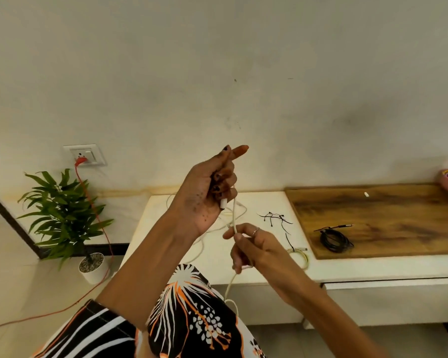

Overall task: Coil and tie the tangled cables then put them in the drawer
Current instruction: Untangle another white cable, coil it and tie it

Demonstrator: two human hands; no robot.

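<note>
While no writing shows, both hands grip white cable.

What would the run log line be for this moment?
left hand: grips white cable end, raised | right hand: pinches same cable lower | coiled black cable: on wooden board | drawer: not in view

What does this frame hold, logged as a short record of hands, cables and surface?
left hand: raised, fingers curled round one end of the thin white cable
right hand: lower, pinching the same cable
cable run: taut between the hands, the rest hanging down
black coiled cable: lies on the brown wooden board
small black ties: loose on the white counter
drawer: cannot tell
</note>
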